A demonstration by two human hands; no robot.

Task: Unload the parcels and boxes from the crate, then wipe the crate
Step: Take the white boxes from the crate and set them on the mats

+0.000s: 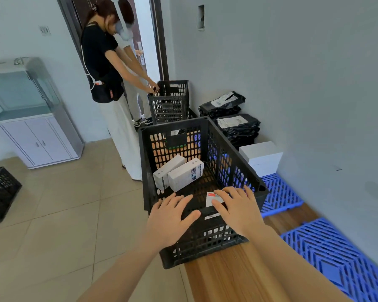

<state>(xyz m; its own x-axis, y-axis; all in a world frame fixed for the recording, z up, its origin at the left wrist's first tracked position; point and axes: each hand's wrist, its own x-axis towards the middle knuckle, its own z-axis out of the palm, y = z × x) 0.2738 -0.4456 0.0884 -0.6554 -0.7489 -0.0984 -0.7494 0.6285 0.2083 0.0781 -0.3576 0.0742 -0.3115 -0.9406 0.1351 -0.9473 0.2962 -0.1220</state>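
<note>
The black crate (205, 243) sits on a wooden ledge (227, 280). 2 white cartons (184, 175) lie together on its floor and a flat white box (213, 198) leans at the near wall. They are likely light and stiff, best gripped across the long sides. The left hand (170, 216) and right hand (238, 210) are spread over the near rim, holding nothing, with the right one just above the flat box.

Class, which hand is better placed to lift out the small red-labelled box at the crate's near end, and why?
Right. The right hand lies directly over the red-labelled box, fingers open at its edge. The left hand hovers further left, above the crate's near wall, away from that box.
</note>
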